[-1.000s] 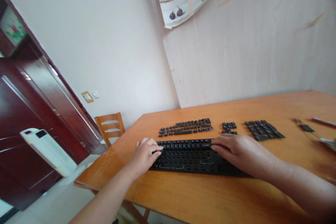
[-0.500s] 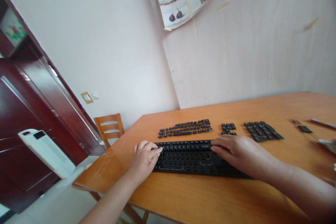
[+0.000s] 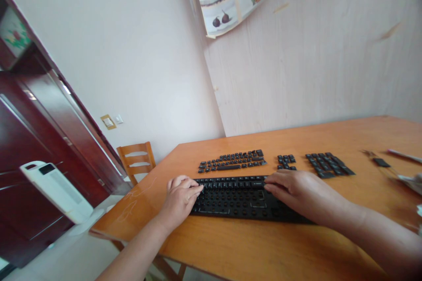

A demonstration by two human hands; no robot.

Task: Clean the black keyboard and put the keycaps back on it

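Note:
A black keyboard frame (image 3: 237, 199) with most keycaps removed lies on the wooden table (image 3: 250, 246). My left hand (image 3: 180, 197) rests on its left end, fingers curled over the top-left corner. My right hand (image 3: 298, 191) lies flat over its right part, fingertips on the top row of keys. Behind the keyboard, loose black keycaps are laid out in three groups: a wide block (image 3: 232, 161), a small cluster (image 3: 286, 161) and a block on the right (image 3: 329, 164).
A wooden chair (image 3: 136, 160) stands past the table's left end. A white appliance (image 3: 56, 191) leans by a dark red door. Small items (image 3: 382, 162) and a pale object (image 3: 410, 180) lie at the table's right. A fruit poster hangs on the wall.
Both hands stay on the keyboard with hardly any shift. The view has drifted slightly.

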